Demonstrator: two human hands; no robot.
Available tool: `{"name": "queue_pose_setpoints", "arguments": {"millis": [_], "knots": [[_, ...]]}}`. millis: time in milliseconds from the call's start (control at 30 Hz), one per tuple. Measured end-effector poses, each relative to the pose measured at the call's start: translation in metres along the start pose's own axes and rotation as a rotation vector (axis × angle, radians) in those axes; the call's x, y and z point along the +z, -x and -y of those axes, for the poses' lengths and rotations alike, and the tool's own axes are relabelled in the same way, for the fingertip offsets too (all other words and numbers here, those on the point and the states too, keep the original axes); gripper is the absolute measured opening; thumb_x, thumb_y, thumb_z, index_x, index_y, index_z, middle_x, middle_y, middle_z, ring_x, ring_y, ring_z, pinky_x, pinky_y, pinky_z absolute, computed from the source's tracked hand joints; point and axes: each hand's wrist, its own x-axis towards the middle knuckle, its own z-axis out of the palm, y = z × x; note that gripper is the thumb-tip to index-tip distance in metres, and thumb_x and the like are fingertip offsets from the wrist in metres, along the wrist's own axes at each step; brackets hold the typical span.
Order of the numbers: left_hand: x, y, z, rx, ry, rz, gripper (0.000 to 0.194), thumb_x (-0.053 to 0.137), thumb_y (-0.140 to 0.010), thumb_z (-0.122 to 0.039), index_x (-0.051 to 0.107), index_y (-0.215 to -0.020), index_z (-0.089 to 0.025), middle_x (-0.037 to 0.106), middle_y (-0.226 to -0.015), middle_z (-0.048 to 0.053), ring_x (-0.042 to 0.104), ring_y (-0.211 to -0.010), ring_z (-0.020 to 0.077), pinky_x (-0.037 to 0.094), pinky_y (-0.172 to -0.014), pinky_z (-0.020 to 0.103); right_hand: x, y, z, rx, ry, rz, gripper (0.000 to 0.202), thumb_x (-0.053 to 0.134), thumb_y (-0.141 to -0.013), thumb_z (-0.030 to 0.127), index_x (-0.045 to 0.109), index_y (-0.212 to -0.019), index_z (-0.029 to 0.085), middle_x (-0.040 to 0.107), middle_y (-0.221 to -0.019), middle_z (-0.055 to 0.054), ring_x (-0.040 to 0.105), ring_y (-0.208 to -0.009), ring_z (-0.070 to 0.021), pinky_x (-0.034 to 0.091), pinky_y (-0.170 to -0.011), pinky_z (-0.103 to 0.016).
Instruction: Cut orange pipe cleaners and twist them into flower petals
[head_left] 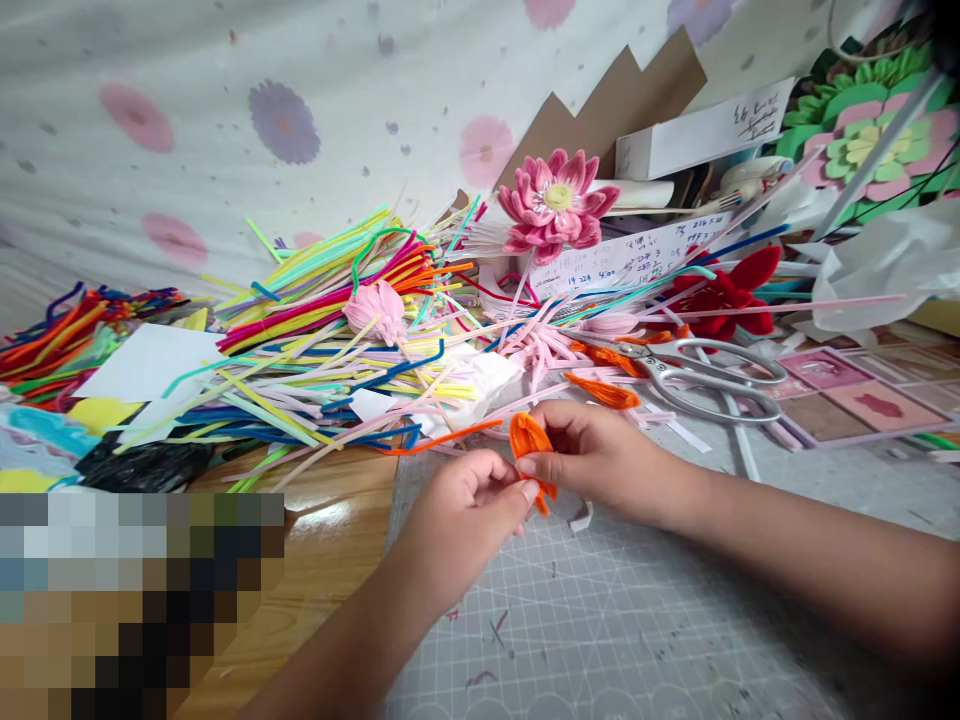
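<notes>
Between my two hands is an orange pipe-cleaner petal (529, 436), a folded fuzzy loop held upright above the cutting mat (600, 620). My right hand (592, 455) pinches its side between thumb and fingers. The fingers of my left hand (476, 500) are closed at its lower end, where short orange ends poke out. Just beyond my right hand lie more orange petals (604, 392) and silver scissors (675, 368) with wide loop handles. A loose orange pipe cleaner (446, 437) stretches out to the left of the petal.
A heap of coloured pipe cleaners (322, 340) spreads across the back left. Behind stand a pink fuzzy flower (556, 200) and a red one (731, 295). A makeup palette (855, 395) is at right. Wooden tabletop (330, 560) shows left of the mat.
</notes>
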Motion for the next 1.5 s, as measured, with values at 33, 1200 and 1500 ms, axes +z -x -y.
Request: {"name": "queue_pose_setpoints", "arguments": {"millis": [33,1200,1500], "knots": [[0.001,0.0,0.001,0.003,-0.014,-0.005,0.014,0.05,-0.071,-0.03,0.049,-0.065,-0.017,0.054,-0.059,-0.002,0.052,-0.056,0.0123,0.041,-0.055,0.026,0.001,0.0,0.0,-0.012,0.051,-0.04,0.007,0.053,-0.071,0.021,0.048,-0.071,0.016,0.048,-0.063,0.002,0.046,-0.058,-0.0116,0.037,-0.051,-0.023],[-0.011,0.001,-0.002,0.04,0.256,0.287,0.011,0.044,-0.075,-0.021,0.051,-0.073,-0.014,0.054,-0.06,-0.001,0.051,-0.05,0.0076,0.041,-0.052,0.021,-0.003,0.004,0.005,0.047,-0.318,0.201,0.01,0.057,-0.076,0.021,0.051,-0.075,0.013,0.057,-0.066,0.001,0.053,-0.055,-0.0079,0.043,-0.051,-0.019],[-0.011,0.003,-0.002,0.026,0.148,0.158,0.014,0.057,-0.066,-0.02,0.051,-0.079,-0.017,0.049,-0.061,-0.005,0.044,-0.053,0.0072,0.032,-0.048,0.019,-0.001,0.001,-0.003,0.031,-0.255,0.157,0.016,0.06,-0.073,0.027,0.05,-0.072,0.015,0.051,-0.059,0.004,0.047,-0.05,-0.0061,0.04,-0.045,-0.017]]}}
